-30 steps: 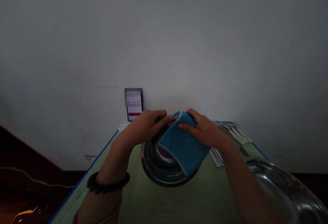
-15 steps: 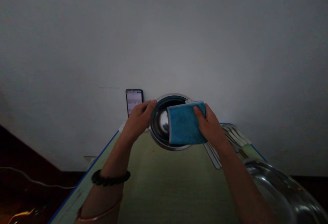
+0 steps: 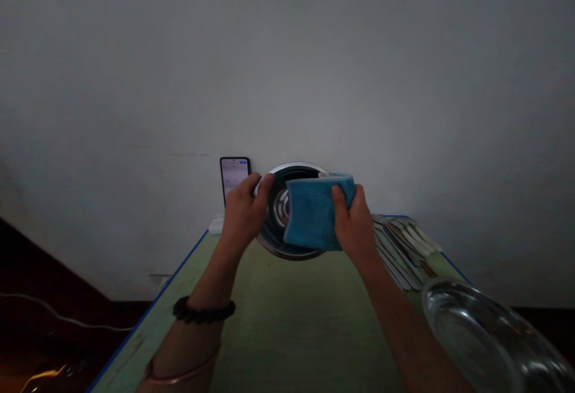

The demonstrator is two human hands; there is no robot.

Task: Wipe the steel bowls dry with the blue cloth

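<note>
A round metal bowl (image 3: pixel 296 254) is held up near the wall, its shiny inside facing me. My left hand (image 3: pixel 245 207) grips the bowl's left rim, thumb on the near side. In my right hand (image 3: pixel 353 222) is a folded blue cloth (image 3: pixel 312 213), pinched under the thumb at its right edge. The cloth hangs in front of the bowl's right part and hides it. Whether the cloth touches the bowl's inside I cannot tell.
A phone (image 3: pixel 235 174) with a lit screen leans on the wall behind my left hand. Several knives and other long utensils (image 3: pixel 404 249) lie at the table's right. A large metal basin (image 3: pixel 480 339) stands at the front right of the green table (image 3: pixel 305 321).
My right hand and the blue cloth have shifted a little left. The bowl has also moved slightly left, and more of the utensils at the right shows.
</note>
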